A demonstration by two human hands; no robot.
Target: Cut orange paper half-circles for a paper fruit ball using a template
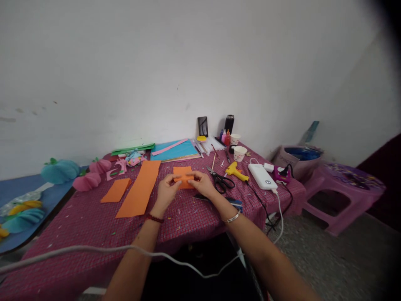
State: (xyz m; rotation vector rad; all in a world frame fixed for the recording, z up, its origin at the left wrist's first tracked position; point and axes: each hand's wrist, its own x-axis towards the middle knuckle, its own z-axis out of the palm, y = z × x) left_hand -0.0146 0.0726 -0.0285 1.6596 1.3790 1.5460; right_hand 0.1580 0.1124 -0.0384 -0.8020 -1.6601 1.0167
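Note:
Between my two hands is a piece of orange paper point(184, 177), its near part pinched at both sides. My left hand point(168, 188) grips its left edge with thumb and fingers, and my right hand point(202, 184) grips the right edge. Whether the paper is folded under my fingers is hard to make out. To the left lie a long orange paper strip point(140, 188) and a smaller orange piece point(116, 190). Black-handled scissors point(222, 181) rest just right of my right hand, beside a yellow glue gun point(237, 171).
A white power bank point(262, 176) with cables sits at the table's right, near paper cups point(239, 154). Blue paper sheets point(175, 149) lie by the wall. Paper pumpkins point(60, 170) stand at the left. A white cable point(138, 250) crosses in front of my arms.

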